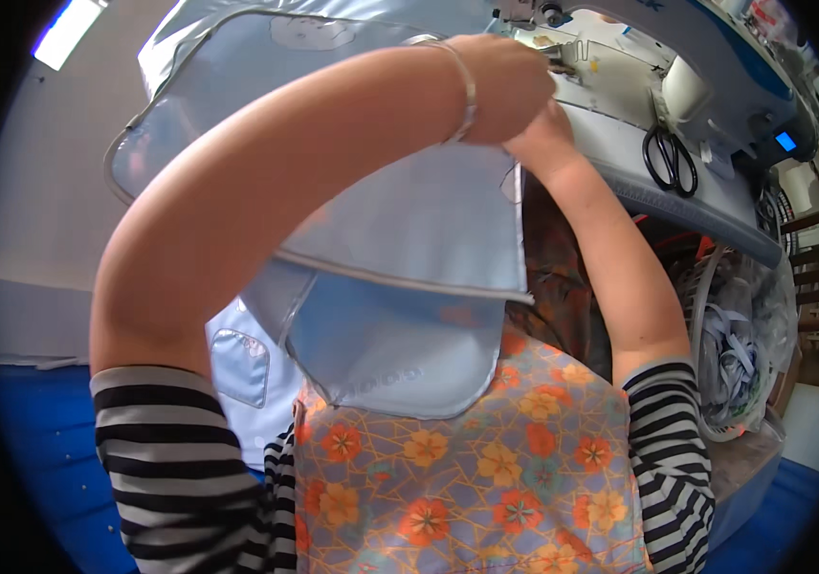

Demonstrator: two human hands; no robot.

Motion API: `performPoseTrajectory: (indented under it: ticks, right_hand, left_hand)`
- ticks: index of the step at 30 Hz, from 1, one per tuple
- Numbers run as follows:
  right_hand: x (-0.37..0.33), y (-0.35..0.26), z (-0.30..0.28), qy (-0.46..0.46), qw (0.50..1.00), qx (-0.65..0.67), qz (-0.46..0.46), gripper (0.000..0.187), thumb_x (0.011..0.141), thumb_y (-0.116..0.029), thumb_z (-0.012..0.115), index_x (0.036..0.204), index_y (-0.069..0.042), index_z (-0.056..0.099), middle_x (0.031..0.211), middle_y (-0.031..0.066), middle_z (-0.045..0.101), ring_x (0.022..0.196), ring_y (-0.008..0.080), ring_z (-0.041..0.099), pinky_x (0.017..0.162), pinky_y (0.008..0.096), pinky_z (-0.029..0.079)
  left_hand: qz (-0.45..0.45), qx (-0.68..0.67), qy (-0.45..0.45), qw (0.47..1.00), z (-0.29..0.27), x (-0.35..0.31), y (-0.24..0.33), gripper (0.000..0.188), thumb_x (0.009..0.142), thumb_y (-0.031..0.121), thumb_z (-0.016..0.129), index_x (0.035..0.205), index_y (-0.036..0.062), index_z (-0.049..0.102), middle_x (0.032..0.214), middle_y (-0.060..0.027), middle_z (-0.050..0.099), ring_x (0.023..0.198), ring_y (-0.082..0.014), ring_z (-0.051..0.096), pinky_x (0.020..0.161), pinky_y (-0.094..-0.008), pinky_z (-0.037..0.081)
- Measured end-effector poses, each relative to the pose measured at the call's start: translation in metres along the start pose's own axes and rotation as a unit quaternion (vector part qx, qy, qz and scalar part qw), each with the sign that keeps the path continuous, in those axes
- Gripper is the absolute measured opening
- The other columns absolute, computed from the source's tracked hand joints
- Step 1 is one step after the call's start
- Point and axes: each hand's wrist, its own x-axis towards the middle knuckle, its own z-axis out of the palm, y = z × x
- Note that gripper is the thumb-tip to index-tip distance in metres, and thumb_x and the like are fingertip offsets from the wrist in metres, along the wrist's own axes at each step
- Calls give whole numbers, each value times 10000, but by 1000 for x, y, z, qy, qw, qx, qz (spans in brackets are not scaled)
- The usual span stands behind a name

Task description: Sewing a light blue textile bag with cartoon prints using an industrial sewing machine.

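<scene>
My left hand reaches across to the right, bent down over the edge of a pale grey-blue fabric piece beside the sewing machine. Right against it, partly covered, is my right hand. The fingers of both hands are hidden, so what they grip does not show. The fabric has grey binding along its edges and a printed pattern at its far end. Its lower flap hangs over my flowered apron. Grey binding crosses the cloth, with a loose end at the right.
Black-handled scissors lie on the machine table, right of my hands. Below the table's right end stands a white basket with strips and clear plastic. Another light blue piece with a pocket hangs at the left, above a blue surface.
</scene>
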Motion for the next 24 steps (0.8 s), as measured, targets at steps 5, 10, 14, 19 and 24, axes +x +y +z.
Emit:
performPoseTrajectory:
  ticks: [5,10,14,19,24]
  right_hand:
    - [2,0,-3,17,998,64,7,264,849,-103,562,1081,8,623,1086,188,643,1050,364,598,919,428,487]
    - [-1,1,-12,-37,998,55,0,381,868,-108,536,1214,45,577,1242,201,599,1147,339,570,1017,408,446]
    - [7,24,-28,-86,987,135,-9,315,844,-92,582,1135,13,643,1164,180,638,1118,330,588,982,404,470]
    - [34,57,-26,-59,994,88,-30,292,840,-87,592,1119,-83,677,920,97,610,887,291,600,794,413,500]
    - [43,64,-16,-77,994,36,-66,273,861,-103,575,1112,-124,683,873,97,577,842,293,586,765,408,490]
  left_hand:
    - [-26,-51,176,983,99,69,-47,328,881,80,507,1188,36,613,1304,-132,577,1247,-295,520,1032,-389,431]
    - [-45,-123,349,928,141,73,-54,368,874,120,531,1222,25,602,1275,-149,608,1194,-316,558,1020,-396,441]
    - [-77,-116,324,936,138,76,-51,390,869,191,572,1226,39,613,1287,-109,608,1202,-281,549,1016,-397,437]
    - [-70,-88,314,943,133,74,-52,405,855,268,575,1208,72,609,1279,-51,597,1204,-216,528,967,-419,431]
    - [-64,-90,325,939,128,77,-55,404,824,273,598,1174,72,612,1234,-37,607,1162,-214,543,929,-423,443]
